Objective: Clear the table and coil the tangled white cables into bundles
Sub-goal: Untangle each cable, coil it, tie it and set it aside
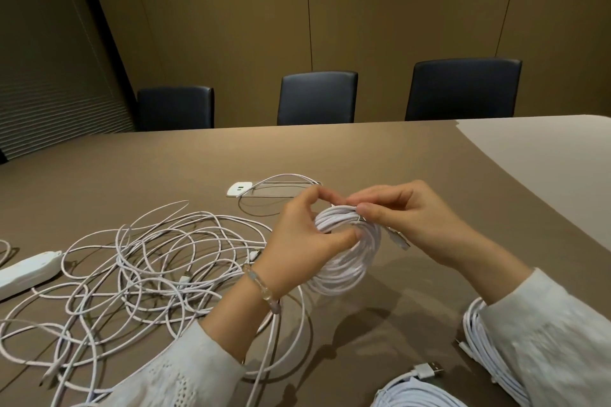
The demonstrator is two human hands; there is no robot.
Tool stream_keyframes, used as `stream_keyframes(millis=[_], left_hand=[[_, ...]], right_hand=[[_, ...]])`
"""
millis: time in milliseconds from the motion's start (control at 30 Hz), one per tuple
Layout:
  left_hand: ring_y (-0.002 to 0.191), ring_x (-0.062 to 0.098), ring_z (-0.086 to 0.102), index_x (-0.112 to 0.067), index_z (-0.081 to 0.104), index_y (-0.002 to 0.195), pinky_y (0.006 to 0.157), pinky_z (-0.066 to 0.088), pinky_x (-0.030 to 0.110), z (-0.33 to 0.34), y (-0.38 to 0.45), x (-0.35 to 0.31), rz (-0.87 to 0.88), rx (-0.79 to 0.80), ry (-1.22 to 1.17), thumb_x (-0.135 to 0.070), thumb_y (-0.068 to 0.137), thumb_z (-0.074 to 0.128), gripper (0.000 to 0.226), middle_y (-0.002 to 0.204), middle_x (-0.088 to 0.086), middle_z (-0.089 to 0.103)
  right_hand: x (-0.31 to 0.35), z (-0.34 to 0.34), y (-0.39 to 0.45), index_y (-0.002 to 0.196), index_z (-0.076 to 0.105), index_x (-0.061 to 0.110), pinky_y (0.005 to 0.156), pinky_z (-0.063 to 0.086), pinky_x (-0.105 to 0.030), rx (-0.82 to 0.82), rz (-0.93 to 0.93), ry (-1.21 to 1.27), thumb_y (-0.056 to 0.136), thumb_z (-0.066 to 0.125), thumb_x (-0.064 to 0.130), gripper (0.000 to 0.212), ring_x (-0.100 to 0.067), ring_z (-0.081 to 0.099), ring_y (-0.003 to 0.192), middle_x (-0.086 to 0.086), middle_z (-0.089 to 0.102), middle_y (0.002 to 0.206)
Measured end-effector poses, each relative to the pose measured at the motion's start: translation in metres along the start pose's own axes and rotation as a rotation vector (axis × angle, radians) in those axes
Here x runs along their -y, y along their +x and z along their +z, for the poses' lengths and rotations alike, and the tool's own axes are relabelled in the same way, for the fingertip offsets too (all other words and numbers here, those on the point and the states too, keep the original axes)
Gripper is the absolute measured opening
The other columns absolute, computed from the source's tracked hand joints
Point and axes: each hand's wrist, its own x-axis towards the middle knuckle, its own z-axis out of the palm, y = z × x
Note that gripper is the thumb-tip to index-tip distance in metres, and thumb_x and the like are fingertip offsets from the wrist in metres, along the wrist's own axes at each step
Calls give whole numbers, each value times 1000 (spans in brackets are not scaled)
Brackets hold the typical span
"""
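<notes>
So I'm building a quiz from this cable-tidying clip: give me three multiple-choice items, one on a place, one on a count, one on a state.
1. Where does the tangled pile of white cables lie on the table?
A. to the person's left
B. to the person's right
C. on a chair

2. How many dark chairs stand behind the table?
A. one
B. three
C. five

3. What is the state of the coil?
A. flat on the table
B. held up by both hands
C. hanging off the edge

Answers:
1 A, the tangle spreads left of the left hand.
2 B, three backs show, the middle chair among them.
3 B, the left hand and right hand grip it.
</notes>
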Motion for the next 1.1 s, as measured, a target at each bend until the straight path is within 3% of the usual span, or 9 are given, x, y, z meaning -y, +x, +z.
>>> stream_keyframes(millis=[100,300,433,567,733,833,933,1033,1100], left_hand=[[36,10,39,-10,50,100,38,30,19,-1,1,-2,-177,9,-165,14,78,67,37,53,3,59],[33,7,22,-10,48,96,36,18,14,-11,7,3,-418,93,-191,21,79,50,35,49,1,42],[38,13,38,-7,51,103,47,35,23,-15,10,10,-436,151,-275,10,73,67,38,55,4,50],[70,23,65,-6,59,110,70,53,36,-20,11,19,-431,161,-236,-7,61,77,52,79,10,66],[87,30,70,-5,61,105,81,53,41,-12,9,23,-362,81,-327,1,79,73,29,90,16,72],[66,24,64,-6,61,94,79,53,45,-8,11,28,-260,-28,-240,-1,92,58,6,64,8,62],[48,16,45,-7,65,90,63,51,39,-8,12,27,-220,-27,-192,-2,94,57,10,54,0,45],[44,15,40,-1,69,92,48,36,26,-5,10,23,-219,115,-73,-1,90,62,7,59,5,47],[44,15,39,-9,73,79,45,33,25,-2,7,23,-231,172,-34,0,88,64,15,56,4,50]], right_hand=[[-3,4,-1,110,72,16,82,53,-58,64,27,-87,89,56,32,30,-39,66,93,-10,74,97],[-15,23,-2,91,54,-1,64,48,-36,187,80,-186,97,42,34,37,-19,61,64,-3,62,69],[-22,21,1,84,51,7,61,46,-37,99,127,-101,98,44,30,28,-17,54,57,0,52,63],[-25,10,6,86,53,6,61,42,-40,-113,117,27,99,42,28,28,-18,51,53,1,51,57],[-24,8,7,91,55,4,63,46,-36,-243,104,98,100,41,27,28,-17,58,59,-3,55,62],[-21,3,5,101,62,3,77,51,-35,-167,136,13,98,46,26,28,-28,64,78,-7,69,79],[-12,-6,3,119,62,19,94,52,-30,-78,136,-85,91,61,21,28,-17,66,99,-1,70,106],[-8,-5,-2,132,52,27,88,54,-24,121,149,-101,87,66,23,47,-14,67,97,0,67,112],[-9,0,-3,130,56,27,77,56,-29,246,135,-151,91,61,28,40,-18,69,83,-6,68,105]])
